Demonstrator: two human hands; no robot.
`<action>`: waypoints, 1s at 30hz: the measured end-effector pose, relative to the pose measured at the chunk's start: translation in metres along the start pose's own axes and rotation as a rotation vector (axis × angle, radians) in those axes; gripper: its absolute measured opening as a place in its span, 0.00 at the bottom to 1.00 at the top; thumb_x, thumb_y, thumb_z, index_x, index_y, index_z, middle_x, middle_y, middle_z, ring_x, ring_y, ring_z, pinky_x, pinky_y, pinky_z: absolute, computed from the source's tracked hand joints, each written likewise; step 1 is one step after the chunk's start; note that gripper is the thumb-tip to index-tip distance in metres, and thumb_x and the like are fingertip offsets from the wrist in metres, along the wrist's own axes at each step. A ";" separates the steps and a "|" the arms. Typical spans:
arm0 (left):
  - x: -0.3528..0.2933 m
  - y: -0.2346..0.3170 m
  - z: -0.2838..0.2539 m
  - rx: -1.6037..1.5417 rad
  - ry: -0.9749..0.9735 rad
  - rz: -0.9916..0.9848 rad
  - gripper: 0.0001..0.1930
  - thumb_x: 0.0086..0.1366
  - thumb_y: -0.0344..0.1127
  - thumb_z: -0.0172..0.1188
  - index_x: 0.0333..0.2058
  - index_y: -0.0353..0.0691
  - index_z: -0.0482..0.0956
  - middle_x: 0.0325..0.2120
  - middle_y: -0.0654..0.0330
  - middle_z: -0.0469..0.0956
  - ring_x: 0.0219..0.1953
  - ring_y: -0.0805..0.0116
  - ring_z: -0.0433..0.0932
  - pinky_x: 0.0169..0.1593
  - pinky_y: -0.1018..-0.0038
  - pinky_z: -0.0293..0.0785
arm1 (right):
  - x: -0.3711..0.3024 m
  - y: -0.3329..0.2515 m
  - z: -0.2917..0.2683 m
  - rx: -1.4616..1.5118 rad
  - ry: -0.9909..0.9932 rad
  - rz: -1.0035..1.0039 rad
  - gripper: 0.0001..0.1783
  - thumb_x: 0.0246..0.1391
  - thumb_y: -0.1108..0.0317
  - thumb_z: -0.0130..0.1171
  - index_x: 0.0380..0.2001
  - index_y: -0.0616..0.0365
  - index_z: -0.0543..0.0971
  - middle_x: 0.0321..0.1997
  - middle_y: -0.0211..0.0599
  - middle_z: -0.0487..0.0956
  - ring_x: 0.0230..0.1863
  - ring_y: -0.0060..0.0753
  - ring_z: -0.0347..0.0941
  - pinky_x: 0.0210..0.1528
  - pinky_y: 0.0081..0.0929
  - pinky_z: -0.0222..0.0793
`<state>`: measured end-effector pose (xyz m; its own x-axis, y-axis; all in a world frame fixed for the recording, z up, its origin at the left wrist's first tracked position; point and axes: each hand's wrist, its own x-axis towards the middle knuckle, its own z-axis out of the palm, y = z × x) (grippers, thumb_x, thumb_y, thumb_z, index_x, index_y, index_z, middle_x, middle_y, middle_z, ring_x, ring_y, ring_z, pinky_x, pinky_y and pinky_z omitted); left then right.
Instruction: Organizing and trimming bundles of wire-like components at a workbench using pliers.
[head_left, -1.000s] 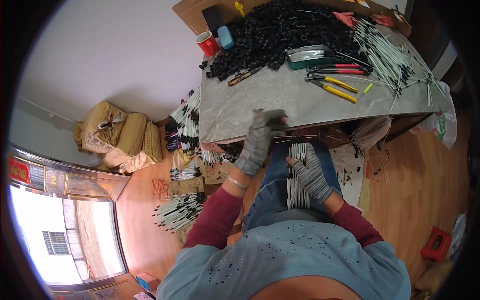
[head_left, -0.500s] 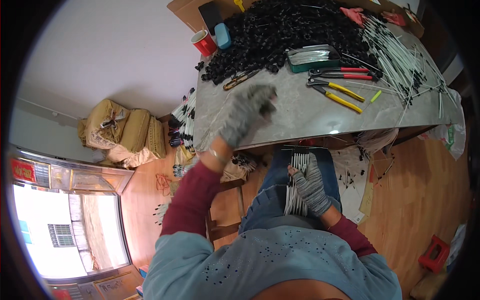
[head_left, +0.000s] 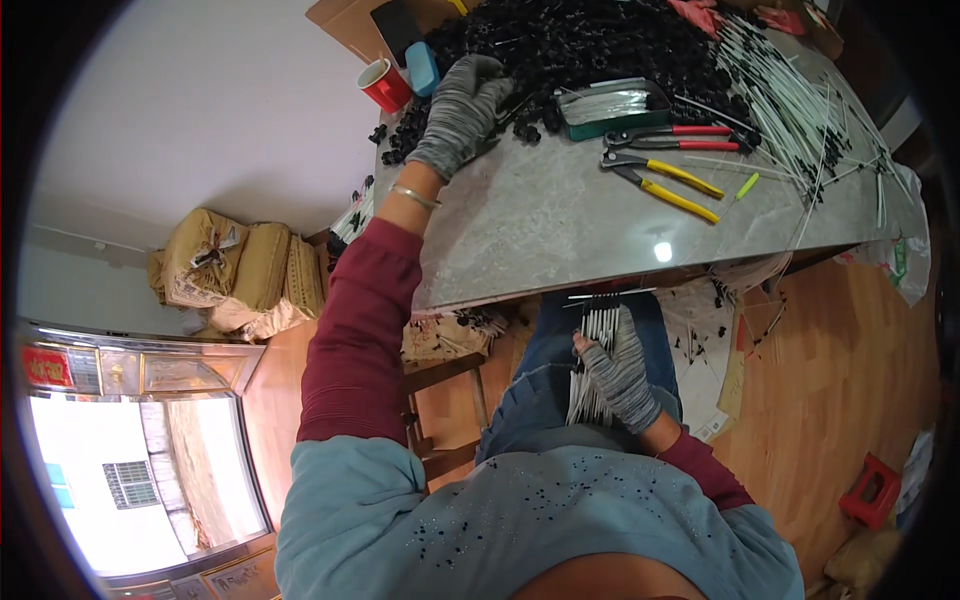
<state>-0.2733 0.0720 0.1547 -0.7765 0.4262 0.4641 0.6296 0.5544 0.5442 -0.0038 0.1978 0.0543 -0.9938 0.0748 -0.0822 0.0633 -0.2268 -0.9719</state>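
Observation:
My left hand (head_left: 465,112), in a grey knitted glove, reaches to the near left edge of a heap of small black plastic parts (head_left: 620,45) on the table. Its fingertips are hidden, so I cannot see whether they hold a part. The dark tips of a pair of thread snips (head_left: 488,147) show beside that hand. Over my lap, my right hand (head_left: 625,385), in a matching fingerless glove, is closed round a bundle of thin white rods (head_left: 602,324) with black ends. A rod (head_left: 635,292) lies crosswise at the bundle's far end.
On the grey table (head_left: 540,220) lie yellow-handled pincers (head_left: 675,190), red-handled pincers (head_left: 690,139), a green box (head_left: 618,129) and loose white rods (head_left: 785,100). A red mug (head_left: 384,90) stands at the left. A wooden stool (head_left: 445,375) and sacks (head_left: 240,265) are below left.
My left hand has moved forward from over the bare tabletop to the black heap, covering most of the snips. My right hand keeps hold of the rods on my lap.

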 end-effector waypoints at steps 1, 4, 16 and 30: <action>-0.008 0.010 -0.001 -0.361 -0.003 -0.192 0.13 0.51 0.31 0.50 0.37 0.38 0.67 0.31 0.57 0.69 0.32 0.67 0.69 0.36 0.77 0.66 | 0.000 0.001 -0.001 -0.033 0.011 -0.017 0.19 0.43 0.70 0.50 0.39 0.65 0.61 0.24 0.31 0.68 0.25 0.19 0.65 0.28 0.16 0.63; -0.048 0.026 0.002 -1.215 -0.286 -0.368 0.13 0.55 0.34 0.47 0.40 0.38 0.65 0.32 0.59 0.69 0.31 0.70 0.68 0.32 0.78 0.66 | 0.001 0.006 -0.003 -0.088 0.046 -0.012 0.19 0.42 0.68 0.50 0.37 0.66 0.61 0.23 0.33 0.68 0.25 0.20 0.65 0.27 0.17 0.63; -0.177 0.060 0.032 -1.551 -0.318 -0.686 0.19 0.53 0.39 0.50 0.43 0.40 0.62 0.34 0.58 0.68 0.27 0.72 0.67 0.26 0.80 0.63 | 0.010 -0.010 0.009 -0.039 0.039 -0.020 0.11 0.44 0.72 0.49 0.34 0.61 0.65 0.24 0.28 0.69 0.25 0.16 0.64 0.29 0.14 0.63; -0.183 0.068 0.031 -1.579 -0.241 -0.717 0.19 0.52 0.37 0.52 0.43 0.42 0.63 0.36 0.58 0.68 0.28 0.71 0.67 0.27 0.80 0.64 | 0.013 -0.004 0.013 0.026 0.027 0.001 0.16 0.42 0.70 0.51 0.36 0.64 0.62 0.23 0.27 0.67 0.22 0.13 0.61 0.24 0.11 0.61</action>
<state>-0.0891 0.0538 0.0852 -0.7817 0.5981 -0.1768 -0.5044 -0.4396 0.7432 -0.0180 0.1875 0.0602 -0.9909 0.1003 -0.0892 0.0614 -0.2524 -0.9657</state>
